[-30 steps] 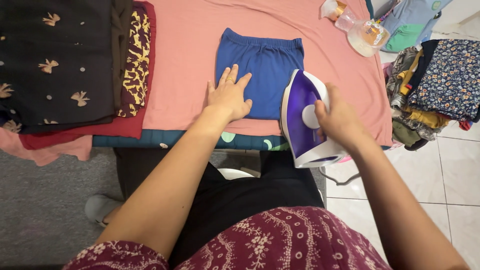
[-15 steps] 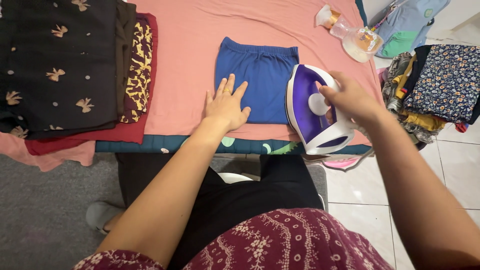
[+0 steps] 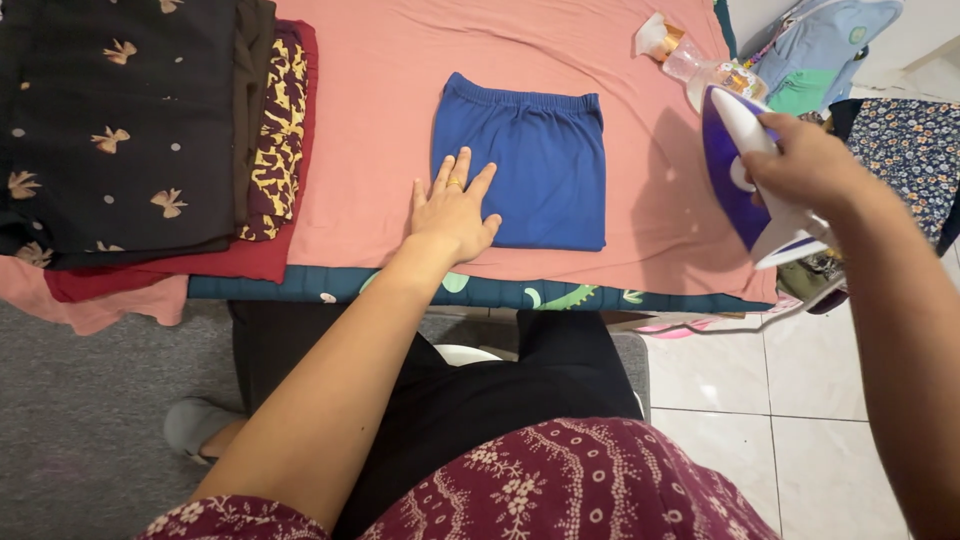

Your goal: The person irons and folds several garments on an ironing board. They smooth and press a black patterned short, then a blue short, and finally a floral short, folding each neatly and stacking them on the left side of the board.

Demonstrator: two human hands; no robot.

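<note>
Your left hand lies flat with fingers spread, pressing the lower left corner of the folded blue garment, which sits in the middle of the pink cloth covering the board. Your right hand is wrapped around the handle of the purple and white iron, lifted at the board's right edge, well apart from the garment. Folded dark clothes are stacked to the left.

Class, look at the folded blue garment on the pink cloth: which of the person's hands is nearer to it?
Left. The left hand lies flat on the blue garment at its near left corner; the right hand holds the purple iron clear of it, off to the right.
</note>
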